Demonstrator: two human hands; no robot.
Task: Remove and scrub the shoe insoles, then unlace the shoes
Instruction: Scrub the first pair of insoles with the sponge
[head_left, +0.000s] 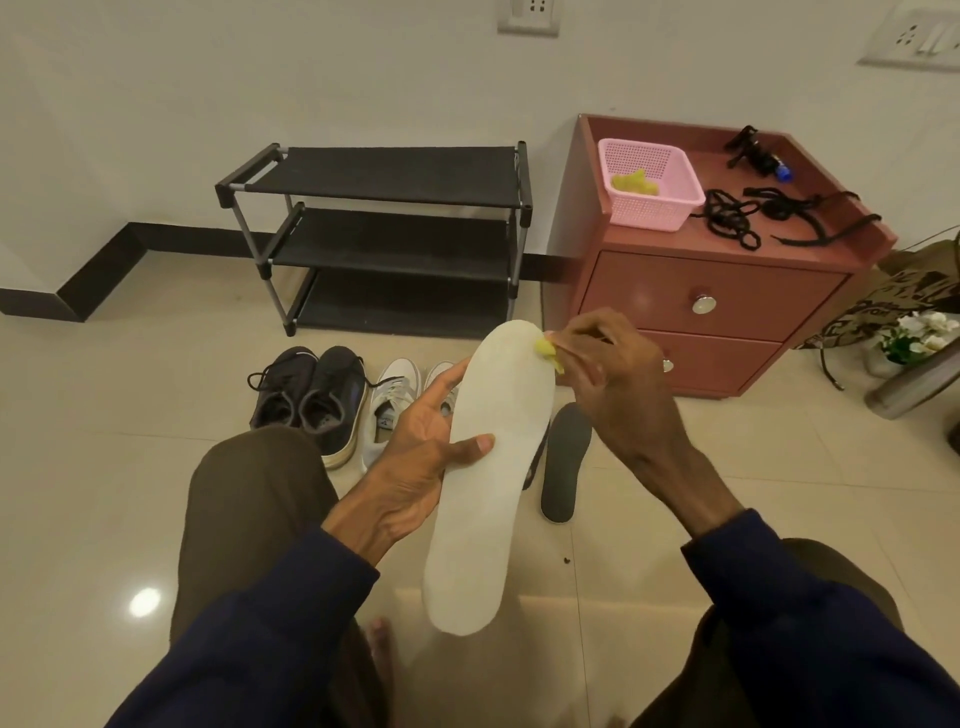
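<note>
Current step, as judged: scrubbing of an insole that is already out of its shoe. The left hand (415, 452) holds the white insole (493, 467) up in the air, in front of and to the left of the red bedside cabinet (701, 291), toe end towards the cabinet. The thumb lies across the insole's face and the fingers (441, 379) wrap behind its left edge. The right hand (613, 374) pinches a yellow scrub pad (548, 349) in curled fingers and sets it against the toe edge of the insole, directly in front of the cabinet's lower drawer. The next move probably calls for firm strokes down the insole towards the heel, with the left hand bracing it against bending. A dark insole (565, 462) lies on the floor just in front of the cabinet. Left of the cabinet stand the dark sneakers (311, 395) and the white sneakers (395, 400). Laces show on both pairs, so unlacing appears outstanding. Containers: on the cabinet's worktop (727, 156) a pink basket (649, 182) holds one crumpled yellow cloth (635, 183) and nothing else visible. Loose black laces (737, 218) lie just beside the basket, outside it. Both cabinet drawers are closed and their contents cannot be told. The shoe rack (384, 228) stands left of the cabinet, against the wall.
</note>
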